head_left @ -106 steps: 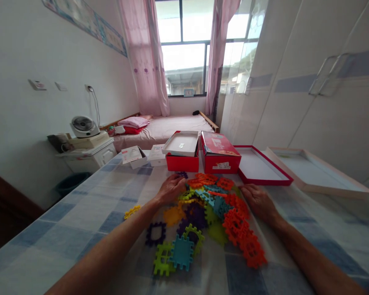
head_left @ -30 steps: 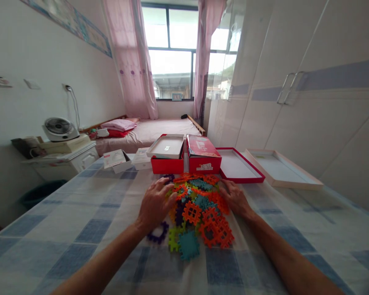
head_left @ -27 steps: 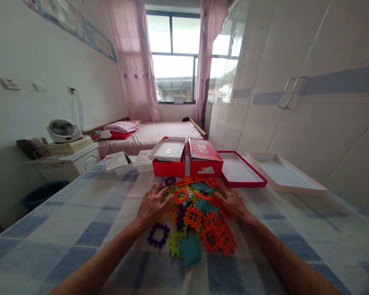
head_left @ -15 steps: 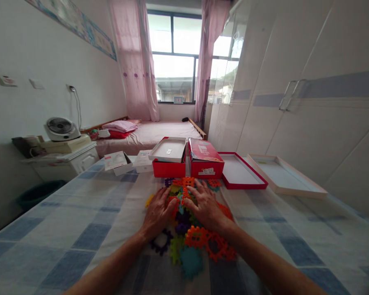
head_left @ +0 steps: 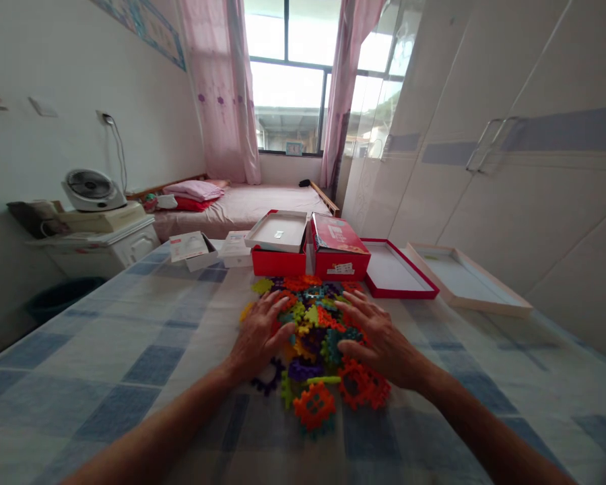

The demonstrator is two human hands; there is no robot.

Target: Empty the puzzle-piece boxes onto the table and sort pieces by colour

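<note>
A heap of colourful plastic interlocking tiles (head_left: 313,323) lies on the blue-and-white checked tablecloth (head_left: 131,337). My left hand (head_left: 260,333) lies flat on the heap's left side, fingers spread. On the right side my right hand (head_left: 378,333) rests the same way, fingers apart and pressing on the tiles. An orange tile (head_left: 314,406) and a red tile (head_left: 361,385) lie at the near edge of the heap, a dark purple one (head_left: 268,380) by my left wrist.
Beyond the heap stand two red boxes (head_left: 337,256), one topped by a white tray (head_left: 277,230), with a red-edged lid (head_left: 398,269) and a pale lid (head_left: 464,279) to the right. Small white boxes (head_left: 192,248) sit at the far left. A white wardrobe (head_left: 485,135) lines the right.
Both hands closed in from the heap's outer edges and now lie spread on top of it. The tiles are pushed into a tighter pile, closer to the red boxes.
</note>
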